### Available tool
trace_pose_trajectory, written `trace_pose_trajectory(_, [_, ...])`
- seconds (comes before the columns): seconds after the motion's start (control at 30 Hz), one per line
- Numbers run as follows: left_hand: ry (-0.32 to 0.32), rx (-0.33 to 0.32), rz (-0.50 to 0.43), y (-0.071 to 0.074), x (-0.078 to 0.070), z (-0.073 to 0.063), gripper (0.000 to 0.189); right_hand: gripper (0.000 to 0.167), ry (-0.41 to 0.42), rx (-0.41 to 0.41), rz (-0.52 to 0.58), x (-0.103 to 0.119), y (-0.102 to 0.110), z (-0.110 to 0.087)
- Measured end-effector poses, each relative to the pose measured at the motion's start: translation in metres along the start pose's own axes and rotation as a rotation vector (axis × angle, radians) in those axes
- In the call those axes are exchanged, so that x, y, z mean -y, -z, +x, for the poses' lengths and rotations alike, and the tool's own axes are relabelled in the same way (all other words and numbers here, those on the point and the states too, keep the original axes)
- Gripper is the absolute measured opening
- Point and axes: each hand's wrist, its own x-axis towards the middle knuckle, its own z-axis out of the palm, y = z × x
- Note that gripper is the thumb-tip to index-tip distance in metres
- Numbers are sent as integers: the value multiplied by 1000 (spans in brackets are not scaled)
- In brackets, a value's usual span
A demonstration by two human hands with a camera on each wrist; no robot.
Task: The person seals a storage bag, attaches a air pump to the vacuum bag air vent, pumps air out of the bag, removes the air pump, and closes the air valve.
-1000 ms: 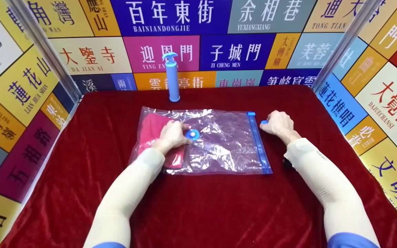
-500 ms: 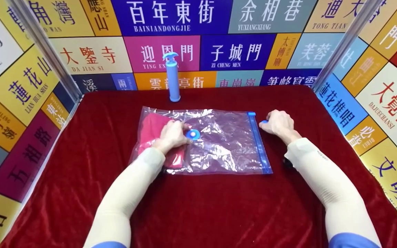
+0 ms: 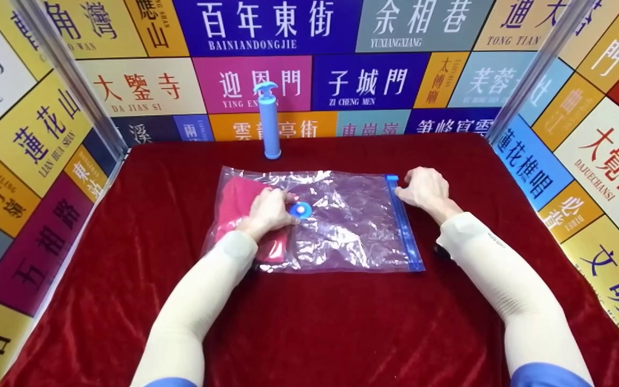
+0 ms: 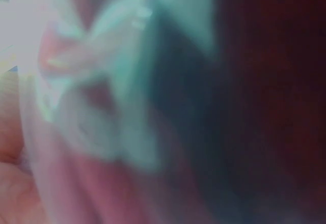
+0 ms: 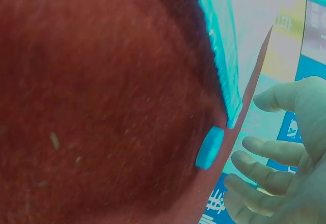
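A clear vacuum storage bag (image 3: 350, 220) lies flat with folded pink fabric (image 3: 239, 199) inside its left end. My left hand (image 3: 272, 209) grips the bag at its round blue valve (image 3: 301, 210), thumb and index finger at the rim. Close beside the blue zip strip (image 3: 407, 231), just below its top end, is my right hand (image 3: 425, 188). The right wrist view shows that hand's fingers (image 5: 272, 152) spread and apart from a small blue cap (image 5: 210, 147) on the cloth. In the head view the cap is hidden. The left wrist view is badly blurred.
A blue hand pump (image 3: 270, 126) stands upright behind the bag. Dark red velvet cloth (image 3: 352, 322) covers the table. Panels with printed signs (image 3: 253, 83) rise around the back and sides, with metal posts (image 3: 535, 67) at the corners.
My right hand has let go of the blue cap and moved left and slightly away from me, up to the zip strip. The left hand, bag and pump have not moved.
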Motion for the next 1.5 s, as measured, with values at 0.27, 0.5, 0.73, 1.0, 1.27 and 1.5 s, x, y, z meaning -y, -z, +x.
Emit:
trace_pose_trajectory(0.27, [12, 3, 2, -1, 0, 1, 65, 48, 43, 19, -1, 21, -5, -1])
trace_pose_trajectory(0.5, [20, -1, -5, 0, -1, 1, 66, 50, 57, 68, 19, 41, -9, -5])
trace_pose_trajectory(0.73, [-9, -16, 4, -7, 6, 8, 62, 44, 99, 113, 23, 58, -19, -11])
trace_pose_trajectory(1.0, [1, -3, 13, 0, -1, 0, 63, 44, 182, 121, 23, 83, -28, -15])
trace_pose_trajectory(1.27, [20, 5, 8, -1, -2, -1, 63, 52, 260, 164, 25, 107, -37, -20])
trace_pose_trajectory(1.5, [9, -5, 9, -2, -1, -1, 64, 63, 360, 214, 28, 123, -42, -23])
